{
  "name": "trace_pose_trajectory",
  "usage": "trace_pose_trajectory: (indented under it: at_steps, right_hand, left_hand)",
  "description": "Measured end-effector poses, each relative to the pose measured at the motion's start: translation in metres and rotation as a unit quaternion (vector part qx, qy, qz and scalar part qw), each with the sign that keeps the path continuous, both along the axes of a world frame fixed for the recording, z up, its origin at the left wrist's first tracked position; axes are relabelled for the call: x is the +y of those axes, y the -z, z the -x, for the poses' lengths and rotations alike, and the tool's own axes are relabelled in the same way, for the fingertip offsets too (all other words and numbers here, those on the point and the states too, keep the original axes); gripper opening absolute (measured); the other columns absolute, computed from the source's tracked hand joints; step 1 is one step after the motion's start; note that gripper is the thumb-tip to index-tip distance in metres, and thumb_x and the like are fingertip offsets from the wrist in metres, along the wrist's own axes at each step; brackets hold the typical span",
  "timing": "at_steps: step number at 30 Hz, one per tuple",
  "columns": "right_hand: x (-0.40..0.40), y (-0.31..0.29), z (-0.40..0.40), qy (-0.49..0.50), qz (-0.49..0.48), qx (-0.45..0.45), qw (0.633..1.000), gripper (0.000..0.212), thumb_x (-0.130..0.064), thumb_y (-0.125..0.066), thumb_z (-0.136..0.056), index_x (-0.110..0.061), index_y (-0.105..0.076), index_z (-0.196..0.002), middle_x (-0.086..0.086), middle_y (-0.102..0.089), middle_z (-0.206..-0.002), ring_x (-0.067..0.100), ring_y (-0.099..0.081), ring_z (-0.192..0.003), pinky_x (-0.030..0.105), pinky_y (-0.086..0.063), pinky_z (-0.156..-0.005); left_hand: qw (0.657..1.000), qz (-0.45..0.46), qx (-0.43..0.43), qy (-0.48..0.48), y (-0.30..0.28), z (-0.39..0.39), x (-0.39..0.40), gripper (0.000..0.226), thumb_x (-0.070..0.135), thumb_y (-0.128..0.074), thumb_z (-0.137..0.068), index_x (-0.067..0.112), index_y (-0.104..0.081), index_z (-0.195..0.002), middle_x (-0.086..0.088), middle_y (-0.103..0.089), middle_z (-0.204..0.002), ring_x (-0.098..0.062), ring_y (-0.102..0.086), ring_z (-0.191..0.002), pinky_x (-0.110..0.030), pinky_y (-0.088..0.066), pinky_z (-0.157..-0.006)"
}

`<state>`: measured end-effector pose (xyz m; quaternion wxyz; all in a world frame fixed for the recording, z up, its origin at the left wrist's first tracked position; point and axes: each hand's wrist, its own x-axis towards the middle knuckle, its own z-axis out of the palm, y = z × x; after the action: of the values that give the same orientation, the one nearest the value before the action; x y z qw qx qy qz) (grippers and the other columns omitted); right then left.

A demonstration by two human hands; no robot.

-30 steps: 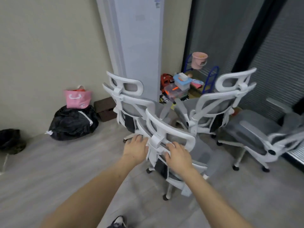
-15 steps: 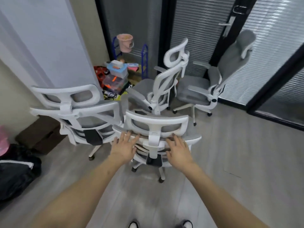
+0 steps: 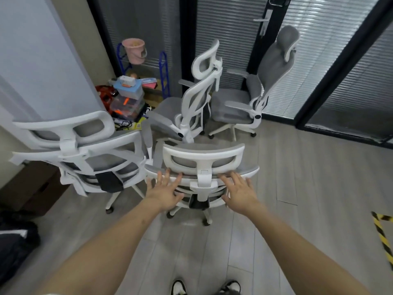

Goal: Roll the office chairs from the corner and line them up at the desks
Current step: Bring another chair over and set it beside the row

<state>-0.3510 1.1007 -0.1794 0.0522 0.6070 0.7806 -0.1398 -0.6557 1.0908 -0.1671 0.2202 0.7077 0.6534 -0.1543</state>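
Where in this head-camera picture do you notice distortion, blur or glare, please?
Head view: wide-angle bending bows the door frames and stretches the left chair; the fingers of both hands look slightly motion-blurred; soft glare lies on the blinds top right; lighting is even, shadows faint.

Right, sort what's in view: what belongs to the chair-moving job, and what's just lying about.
Job:
nearest chair, both hands at its back
left hand, fingers spread
right hand, fingers spread
chair at left
middle chair
far chair

Lying about:
pink bucket
blue rack
plastic boxes
black bag
cardboard box
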Motion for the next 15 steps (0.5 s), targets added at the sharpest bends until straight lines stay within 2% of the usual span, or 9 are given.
trace_pose_trajectory:
  at_steps: [7,15]
  right_hand:
    - [-0.031,0.005,-0.062,0.064,-0.005,-0.004,0.998,0.076,-0.050,-0.050,-0.100,-0.045,-0.005,-0.161,-0.003,-0.012,-0.168,0.020,-0.004,-0.158,0.056,-0.002,-0.128]
    - [-0.111,0.001,-0.158,0.224,0.002,0.008,0.975,0.075,-0.044,-0.055,-0.098,-0.041,-0.015,-0.161,-0.005,-0.018,-0.166,0.020,-0.010,-0.157,0.054,-0.007,-0.128]
  left_hand:
    - [0.998,0.007,-0.006,0.059,0.003,-0.064,0.001,0.080,0.072,-0.030,-0.100,0.049,0.020,-0.158,-0.005,0.033,-0.167,-0.036,0.024,-0.155,-0.068,0.010,-0.121]
    - [0.981,0.025,-0.032,0.189,0.000,-0.185,-0.003,0.083,0.071,-0.035,-0.099,0.048,0.016,-0.160,-0.003,0.030,-0.168,-0.036,0.025,-0.155,-0.072,0.011,-0.117]
